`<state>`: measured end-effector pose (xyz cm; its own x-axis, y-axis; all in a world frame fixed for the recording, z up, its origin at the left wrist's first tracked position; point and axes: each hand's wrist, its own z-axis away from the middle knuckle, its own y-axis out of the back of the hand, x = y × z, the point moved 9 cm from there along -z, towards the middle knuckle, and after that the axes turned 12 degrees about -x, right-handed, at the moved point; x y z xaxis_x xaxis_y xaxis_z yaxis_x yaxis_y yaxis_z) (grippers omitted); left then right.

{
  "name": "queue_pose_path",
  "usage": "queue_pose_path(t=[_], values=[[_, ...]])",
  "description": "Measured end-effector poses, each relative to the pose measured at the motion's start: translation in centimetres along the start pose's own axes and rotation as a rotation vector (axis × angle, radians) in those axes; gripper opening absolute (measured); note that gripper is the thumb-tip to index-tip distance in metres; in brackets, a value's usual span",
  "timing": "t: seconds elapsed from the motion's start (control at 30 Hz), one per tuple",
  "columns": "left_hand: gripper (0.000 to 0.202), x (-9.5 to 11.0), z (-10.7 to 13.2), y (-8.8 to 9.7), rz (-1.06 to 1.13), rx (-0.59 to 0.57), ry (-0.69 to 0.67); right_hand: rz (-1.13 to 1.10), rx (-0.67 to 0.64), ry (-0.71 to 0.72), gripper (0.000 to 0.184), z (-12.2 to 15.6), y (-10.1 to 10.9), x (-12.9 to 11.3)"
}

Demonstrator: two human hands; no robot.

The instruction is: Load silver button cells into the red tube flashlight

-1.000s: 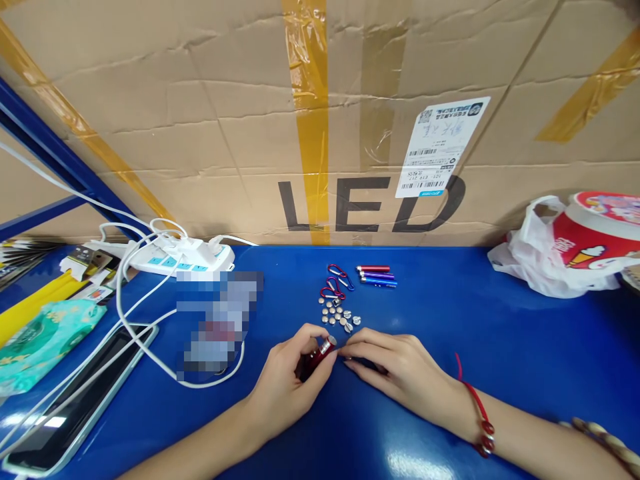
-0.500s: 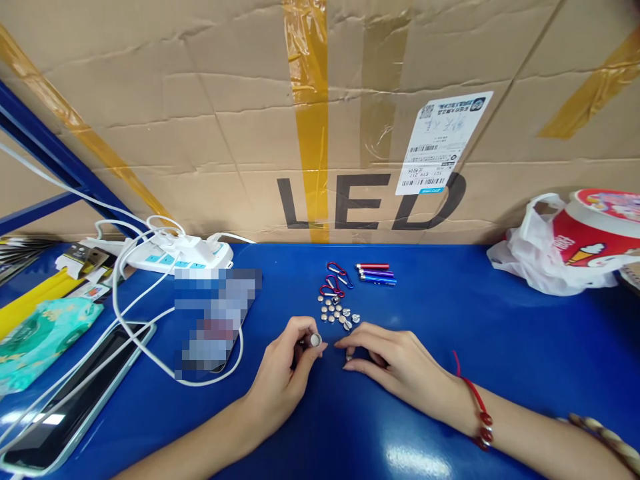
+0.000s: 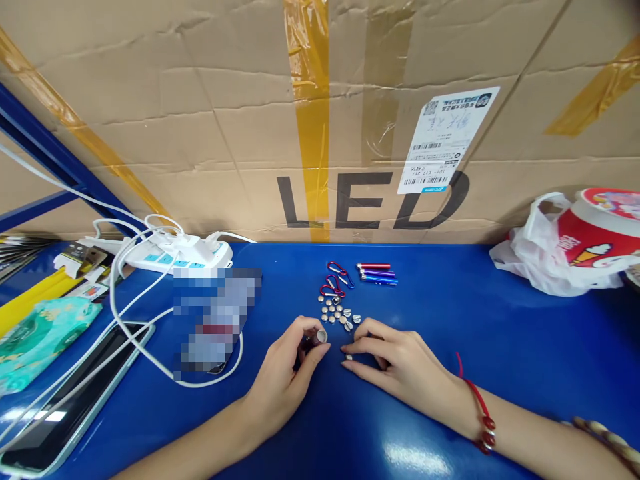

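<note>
My left hand is closed round a small red flashlight body, its silver open end pointing up. My right hand rests on the blue table beside it, fingers curled, fingertips at a small silver button cell lying on the table. Just beyond both hands lies a cluster of several silver button cells. Further back are red and blue carabiner clips and three small flashlights in red, purple and blue, lying side by side.
A large cardboard box marked LED walls off the back of the blue table. At left are a white power strip with cables, a phone and a green packet. A white bag with a red tub stands at right.
My left hand has turned the red flashlight body from lying tilted to standing with its silver end up. My right hand's fingertips have drawn slightly away from it to a cell on the table.
</note>
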<state>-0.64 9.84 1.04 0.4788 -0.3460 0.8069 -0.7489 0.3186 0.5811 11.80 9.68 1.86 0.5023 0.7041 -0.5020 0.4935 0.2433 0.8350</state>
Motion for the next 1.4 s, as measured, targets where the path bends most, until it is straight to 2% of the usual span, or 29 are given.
queue_pose_path(t=[0.13, 0.37, 0.57, 0.7, 0.83, 0.9, 1.1, 1.23, 1.4], values=[[0.012, 0.2, 0.0, -0.1, 0.012, -0.035, -0.002, -0.022, -0.024, 0.044, 0.031, -0.1, -0.1, -0.2], [0.015, 0.6, -0.2, -0.3, -0.04, -0.073, -0.005, -0.105, -0.075, 0.001, 0.018, -0.3, -0.2, 0.1], [0.017, 0.4, 0.1, -0.4, -0.116, -0.05, -0.003, -0.113, -0.073, 0.074, 0.021, -0.1, -0.3, -0.3], [0.017, 0.8, 0.0, -0.5, -0.159, -0.059, -0.047, -0.104, 0.047, 0.124, 0.023, 0.4, 0.9, -0.8], [0.017, 1.3, -0.2, -1.0, -0.174, -0.108, -0.106, -0.079, 0.238, 0.143, 0.018, 1.1, 2.9, -1.4], [0.015, 1.8, -0.2, -1.3, -0.193, -0.132, -0.153, -0.049, 0.284, 0.18, 0.015, 1.4, 3.4, -1.9], [0.015, 3.0, 0.1, -2.1, -0.246, -0.188, -0.279, -0.013, 0.217, 0.306, 0.013, 1.6, 2.5, -2.8], [0.015, 3.5, 0.2, -2.1, -0.28, -0.188, -0.327, -0.049, 0.188, 0.303, 0.016, 1.4, 2.2, -2.6], [0.015, 3.4, 0.2, -2.3, -0.287, -0.206, -0.321, -0.104, 0.167, 0.271, 0.015, 1.2, 1.8, -2.1]])
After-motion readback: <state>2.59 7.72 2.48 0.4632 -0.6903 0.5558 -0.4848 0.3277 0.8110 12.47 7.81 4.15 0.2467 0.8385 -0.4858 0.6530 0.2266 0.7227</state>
